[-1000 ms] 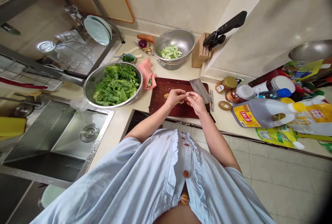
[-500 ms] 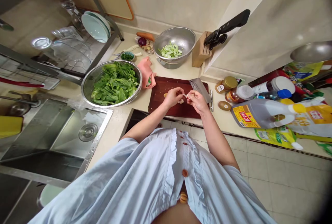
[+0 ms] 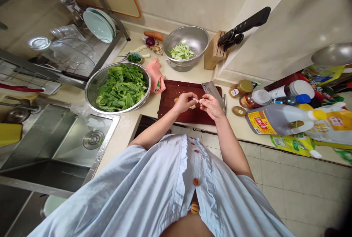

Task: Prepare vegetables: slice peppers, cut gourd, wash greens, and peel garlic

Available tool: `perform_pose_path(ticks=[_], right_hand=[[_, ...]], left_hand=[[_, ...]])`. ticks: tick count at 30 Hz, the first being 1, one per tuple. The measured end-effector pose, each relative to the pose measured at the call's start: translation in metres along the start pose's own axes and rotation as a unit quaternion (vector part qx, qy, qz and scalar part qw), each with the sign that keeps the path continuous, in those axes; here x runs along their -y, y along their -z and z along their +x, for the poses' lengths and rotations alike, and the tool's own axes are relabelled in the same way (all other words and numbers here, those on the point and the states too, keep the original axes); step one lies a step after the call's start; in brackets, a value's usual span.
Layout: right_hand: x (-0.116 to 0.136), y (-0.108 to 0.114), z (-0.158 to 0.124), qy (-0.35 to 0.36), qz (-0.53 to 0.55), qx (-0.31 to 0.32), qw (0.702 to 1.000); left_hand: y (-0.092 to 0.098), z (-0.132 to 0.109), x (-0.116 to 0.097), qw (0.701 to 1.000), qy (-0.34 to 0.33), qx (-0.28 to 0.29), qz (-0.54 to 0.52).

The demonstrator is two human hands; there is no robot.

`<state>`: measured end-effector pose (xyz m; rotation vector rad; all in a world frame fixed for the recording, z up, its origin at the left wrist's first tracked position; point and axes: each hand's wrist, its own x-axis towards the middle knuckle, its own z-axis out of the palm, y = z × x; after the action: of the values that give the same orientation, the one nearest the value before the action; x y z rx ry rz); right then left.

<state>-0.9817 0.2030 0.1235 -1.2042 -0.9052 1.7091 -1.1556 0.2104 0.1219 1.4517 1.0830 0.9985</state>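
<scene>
Over a dark red-brown cutting board (image 3: 176, 110), my left hand (image 3: 184, 103) and my right hand (image 3: 211, 107) meet above its middle. Their fingertips pinch a small pale piece, likely a garlic clove (image 3: 198, 100), with papery skin. Another pale bit (image 3: 193, 107) lies just below my left hand, and a tan clove (image 3: 176, 100) sits on the board beyond it. A steel cleaver (image 3: 212, 93) lies at the board's far right corner, just beyond my right hand.
A steel colander of leafy greens (image 3: 118, 88) stands left of the board, beside a pink cloth (image 3: 155, 76). Chopped pale greens fill a steel bowl (image 3: 181, 46) behind. A knife block (image 3: 213, 50) stands at the back. Bottles and jars crowd the right; a steel sink (image 3: 68, 141) lies left.
My hands have drawn closer together around the pale piece after parting slightly. The view has shifted a little, and the board sits slightly lower in the picture.
</scene>
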Motion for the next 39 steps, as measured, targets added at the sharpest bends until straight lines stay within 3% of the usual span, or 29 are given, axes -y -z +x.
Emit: perform_pose_path(ticks=[7,13,16,18,21,23,24,27,30,32,34,37,39], right_hand=[[0.004,-0.010,-0.002,-0.021,-0.013,0.015,1.000],[-0.003,0.007,0.008,-0.032,0.002,-0.014,0.999],[-0.009,0.019,0.016,-0.018,-0.094,-0.065,0.993],[-0.011,0.024,0.019,0.011,-0.260,-0.108,0.959],[-0.009,0.022,0.017,0.074,-0.539,-0.119,0.831],[-0.008,0.014,0.013,0.106,-0.633,-0.119,0.758],[-0.008,0.009,0.012,0.118,-0.652,-0.111,0.741],[-0.017,-0.009,0.011,0.135,-0.663,-0.025,0.736],[-0.029,-0.020,0.015,0.125,-0.670,0.027,0.732],[-0.034,-0.021,0.018,0.120,-0.647,0.014,0.753],[-0.034,-0.017,0.020,0.117,-0.556,-0.019,0.822],[-0.027,-0.012,0.020,0.093,-0.289,-0.067,0.950],[-0.020,-0.012,0.016,0.064,-0.116,-0.059,0.989]], left_hand=[[0.002,0.000,-0.004,1.000,-0.005,0.022,-0.008],[0.008,0.001,0.006,0.995,0.030,-0.069,-0.059],[0.014,0.001,0.010,0.985,0.063,-0.111,-0.118],[0.019,0.001,0.013,0.974,0.081,-0.127,-0.166],[0.029,-0.001,0.017,0.956,0.110,-0.128,-0.241],[0.036,-0.003,0.021,0.948,0.116,-0.136,-0.264],[0.038,-0.004,0.023,0.946,0.116,-0.145,-0.267],[0.044,-0.010,0.026,0.945,0.120,-0.152,-0.265],[0.045,-0.017,0.025,0.951,0.124,-0.107,-0.263],[0.044,-0.021,0.023,0.948,0.129,-0.077,-0.281],[0.039,-0.024,0.020,0.937,0.148,-0.064,-0.310],[0.026,-0.027,0.016,0.929,0.169,-0.065,-0.322],[0.014,-0.027,0.012,0.936,0.156,-0.067,-0.309]])
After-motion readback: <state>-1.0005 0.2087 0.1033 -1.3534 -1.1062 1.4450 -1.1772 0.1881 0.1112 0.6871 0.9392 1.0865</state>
